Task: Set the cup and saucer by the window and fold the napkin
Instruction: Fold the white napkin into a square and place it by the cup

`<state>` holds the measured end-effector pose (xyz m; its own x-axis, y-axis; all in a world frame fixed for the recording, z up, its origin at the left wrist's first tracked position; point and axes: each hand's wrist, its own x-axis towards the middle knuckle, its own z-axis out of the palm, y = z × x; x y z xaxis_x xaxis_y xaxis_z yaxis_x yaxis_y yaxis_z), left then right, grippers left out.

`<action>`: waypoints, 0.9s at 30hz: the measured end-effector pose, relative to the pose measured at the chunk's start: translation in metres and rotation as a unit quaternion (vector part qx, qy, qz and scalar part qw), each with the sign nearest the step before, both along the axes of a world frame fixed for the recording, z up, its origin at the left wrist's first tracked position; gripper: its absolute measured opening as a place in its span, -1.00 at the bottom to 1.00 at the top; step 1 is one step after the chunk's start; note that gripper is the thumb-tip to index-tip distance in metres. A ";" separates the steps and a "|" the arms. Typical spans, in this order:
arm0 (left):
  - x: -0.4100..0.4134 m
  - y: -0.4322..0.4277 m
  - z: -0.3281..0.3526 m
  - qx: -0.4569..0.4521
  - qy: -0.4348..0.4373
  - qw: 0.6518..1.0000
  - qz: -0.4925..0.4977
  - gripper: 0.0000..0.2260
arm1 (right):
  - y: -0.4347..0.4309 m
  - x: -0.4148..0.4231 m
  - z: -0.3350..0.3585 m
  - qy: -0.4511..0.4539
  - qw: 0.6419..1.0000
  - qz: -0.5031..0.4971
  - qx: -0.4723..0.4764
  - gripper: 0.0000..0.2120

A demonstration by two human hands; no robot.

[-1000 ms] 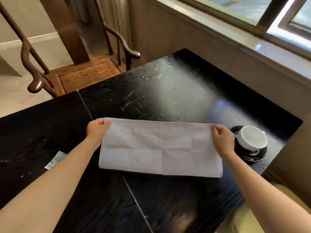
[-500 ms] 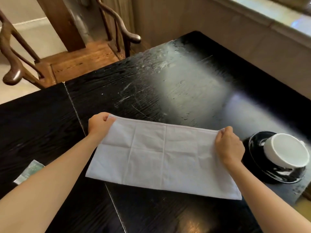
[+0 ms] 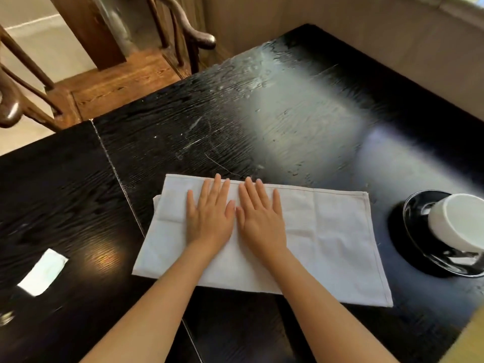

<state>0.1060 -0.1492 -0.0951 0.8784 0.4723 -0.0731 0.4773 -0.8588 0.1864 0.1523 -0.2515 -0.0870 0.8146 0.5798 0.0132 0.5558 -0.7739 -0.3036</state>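
Note:
A white cloth napkin (image 3: 327,231) lies folded into a long rectangle on the black wooden table (image 3: 262,113). My left hand (image 3: 209,213) and my right hand (image 3: 259,216) rest flat on the napkin's middle, side by side, fingers spread, palms down. Neither hand grips anything. To the right of the napkin stands a black saucer (image 3: 419,247) with a white cup (image 3: 461,226) lying upside down on it, near the table's right edge.
A small white paper packet (image 3: 43,271) lies on the table at the left. A wooden armchair (image 3: 117,82) stands beyond the table's far-left side. A beige wall under the window sill (image 3: 366,30) runs along the table's far-right side.
Both hands have let go of the napkin's far corners and moved to its middle, where they now press flat. The napkin's left end now shows a doubled layer.

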 end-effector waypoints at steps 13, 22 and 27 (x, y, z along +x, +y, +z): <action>-0.047 0.046 -0.003 0.048 -0.006 0.991 -0.128 -0.39 | -0.103 0.033 0.002 -0.013 0.992 -0.058 -0.109 -0.40; -0.135 0.057 0.014 0.052 0.073 0.938 -0.334 -0.41 | -0.137 -0.047 0.016 -0.029 0.968 0.218 -0.120 -0.35; -0.140 0.077 0.022 0.100 0.070 0.933 -0.337 -0.39 | -0.153 -0.046 0.021 -0.062 0.968 0.206 -0.129 -0.52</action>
<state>-0.0345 -0.0719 -0.0732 0.9693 -0.1688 -0.1789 -0.1774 -0.9836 -0.0335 0.1059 -0.4049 -0.0656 0.5143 0.8526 -0.0925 0.8536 -0.5193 -0.0407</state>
